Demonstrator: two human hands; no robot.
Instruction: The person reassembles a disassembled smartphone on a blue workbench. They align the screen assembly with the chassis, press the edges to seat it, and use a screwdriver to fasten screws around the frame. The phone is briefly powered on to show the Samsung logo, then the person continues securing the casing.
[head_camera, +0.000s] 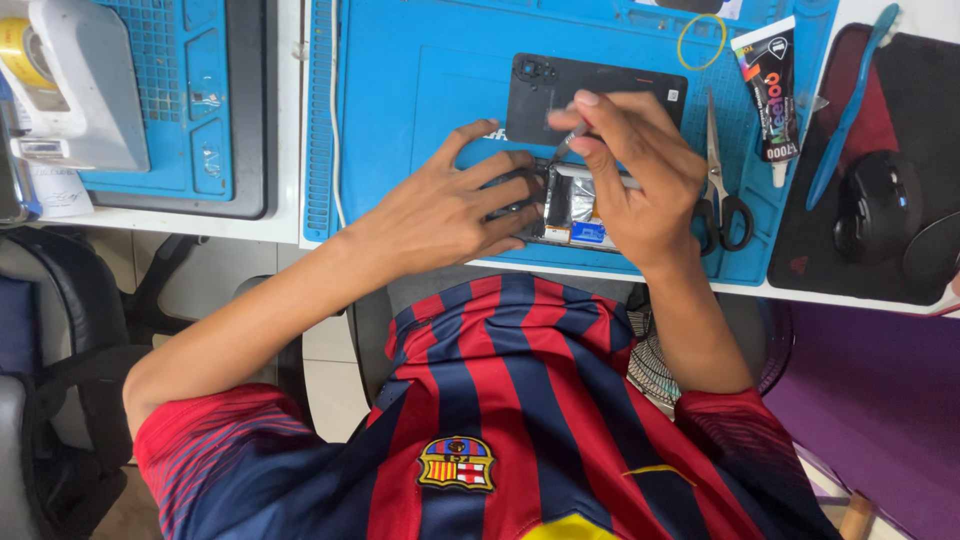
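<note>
An opened phone (572, 212) lies on a blue work mat (400, 90) near the table's front edge, its inner parts showing. My left hand (450, 205) lies flat over the phone's left part and holds it down. My right hand (635, 175) pinches a thin metal tool (572, 140), whose tip points down into the phone. A black back cover (560, 90) with a camera cut-out rests just beyond both hands.
Scissors (722, 190) and a black glue tube (768, 95) lie to the right on the mat. A yellow rubber band (701, 42) lies at the back. A black mouse (875, 205) and blue toothbrush (850, 100) rest on a dark pad. A second blue mat (170, 90) is at left.
</note>
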